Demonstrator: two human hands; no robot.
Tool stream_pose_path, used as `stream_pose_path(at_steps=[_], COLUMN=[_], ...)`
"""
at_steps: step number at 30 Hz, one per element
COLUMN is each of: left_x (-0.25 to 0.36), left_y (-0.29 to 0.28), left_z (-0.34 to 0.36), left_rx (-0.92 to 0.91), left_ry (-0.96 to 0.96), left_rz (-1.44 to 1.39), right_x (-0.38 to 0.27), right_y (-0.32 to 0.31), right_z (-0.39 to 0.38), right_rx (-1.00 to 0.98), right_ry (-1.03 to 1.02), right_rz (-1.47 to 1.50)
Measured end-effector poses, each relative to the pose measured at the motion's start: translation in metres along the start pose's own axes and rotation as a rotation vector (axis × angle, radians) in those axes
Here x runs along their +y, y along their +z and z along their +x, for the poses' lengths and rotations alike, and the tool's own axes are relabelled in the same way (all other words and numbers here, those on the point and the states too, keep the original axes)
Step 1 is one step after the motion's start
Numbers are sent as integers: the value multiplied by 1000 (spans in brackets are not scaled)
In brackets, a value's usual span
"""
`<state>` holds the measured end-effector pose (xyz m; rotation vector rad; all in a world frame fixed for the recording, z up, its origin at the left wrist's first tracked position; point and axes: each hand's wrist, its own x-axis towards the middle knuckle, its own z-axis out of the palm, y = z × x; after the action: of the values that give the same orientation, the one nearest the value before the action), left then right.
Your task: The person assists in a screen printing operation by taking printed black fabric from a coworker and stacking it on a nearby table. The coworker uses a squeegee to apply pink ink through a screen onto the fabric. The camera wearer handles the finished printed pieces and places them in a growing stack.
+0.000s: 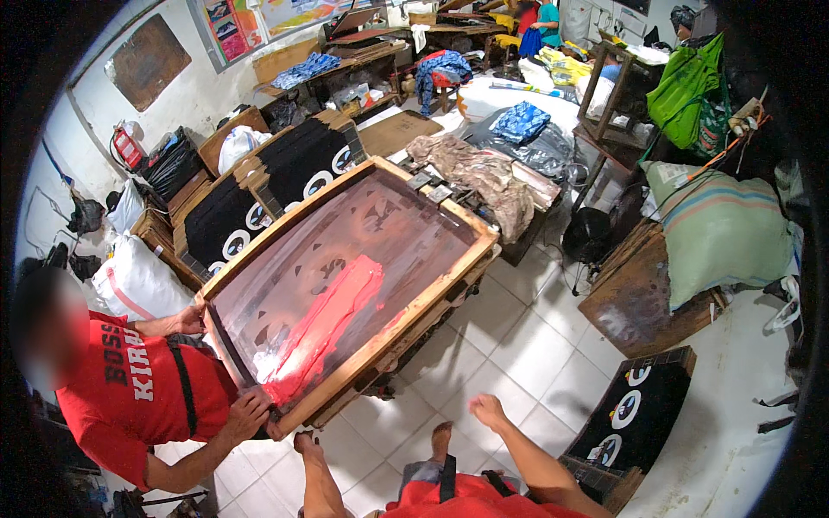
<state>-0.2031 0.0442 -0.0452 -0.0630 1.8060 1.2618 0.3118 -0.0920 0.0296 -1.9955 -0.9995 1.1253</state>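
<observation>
Framed screen [380,237] with red paint [345,302]; left hand [306,442] near its corner, fingers unclear; right hand [490,411] right of it, fingers loosely curled.

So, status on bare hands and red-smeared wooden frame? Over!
Left hand near rectangular wooden frame, touch unclear; right hand empty above white tiles. Coral-red paste streaked inside frame. Co-worker's hand at frame's corner.

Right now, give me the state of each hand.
Left hand: near the wooden frame; grip cannot be told.
Right hand: above the tiled floor, nothing visible in it; open or closed, cannot be told.
</observation>
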Motion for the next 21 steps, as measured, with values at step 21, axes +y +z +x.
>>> stream_pose_path(at_steps=[21], left_x=[125], left_y=[-1], left_z=[-150], left_rx=[-621], left_ry=[184], left_rz=[-25], right_x=[-168], right_y=[104], right_z=[171], right_rx=[-496], right_ry=[64], right_rz=[1586])
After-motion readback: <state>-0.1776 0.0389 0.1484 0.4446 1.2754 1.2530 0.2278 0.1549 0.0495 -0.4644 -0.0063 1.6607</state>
